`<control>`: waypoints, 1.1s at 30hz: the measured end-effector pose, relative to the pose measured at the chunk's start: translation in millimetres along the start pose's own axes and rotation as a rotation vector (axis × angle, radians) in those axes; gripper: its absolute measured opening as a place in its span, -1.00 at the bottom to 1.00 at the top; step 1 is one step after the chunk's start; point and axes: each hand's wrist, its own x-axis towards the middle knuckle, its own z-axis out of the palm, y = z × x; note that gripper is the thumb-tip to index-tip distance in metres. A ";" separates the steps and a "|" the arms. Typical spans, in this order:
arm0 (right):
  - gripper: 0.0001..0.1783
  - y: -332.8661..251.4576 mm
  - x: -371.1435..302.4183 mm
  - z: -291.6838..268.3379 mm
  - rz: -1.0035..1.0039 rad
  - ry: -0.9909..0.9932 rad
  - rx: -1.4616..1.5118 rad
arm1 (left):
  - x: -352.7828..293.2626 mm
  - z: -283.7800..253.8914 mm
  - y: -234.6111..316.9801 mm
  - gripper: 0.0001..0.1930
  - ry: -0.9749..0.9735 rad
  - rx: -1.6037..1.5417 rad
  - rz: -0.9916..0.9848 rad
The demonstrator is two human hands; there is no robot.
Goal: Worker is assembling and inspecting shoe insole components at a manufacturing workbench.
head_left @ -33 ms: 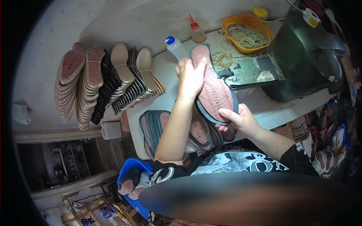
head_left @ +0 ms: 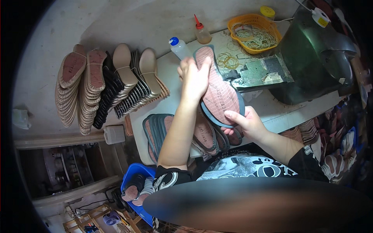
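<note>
Left fingers (head_left: 206, 65) grip and right fingers (head_left: 234, 116) pinch a pink, grey-edged insole (head_left: 214, 88); dark printed characters (head_left: 221, 98) lie between them.

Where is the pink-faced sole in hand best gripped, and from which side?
The sole is long, flat and slanted, so probably pinched by opposite edges: left hand from the left at the narrow end, right hand from the right at the wide end.
</note>
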 end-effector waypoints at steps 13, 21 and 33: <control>-0.66 -11.4 29.0 7.0 -0.030 0.035 0.159 | 54.9 -48.9 12.2 -0.55 -0.934 0.130 0.543; -0.66 -14.0 29.1 10.7 -0.117 0.053 0.095 | 62.5 -62.8 11.7 -0.62 -1.007 0.115 0.346; -0.63 -20.8 32.9 9.1 -0.090 0.136 0.180 | 26.3 -72.1 -7.3 -0.56 -0.870 -0.078 0.095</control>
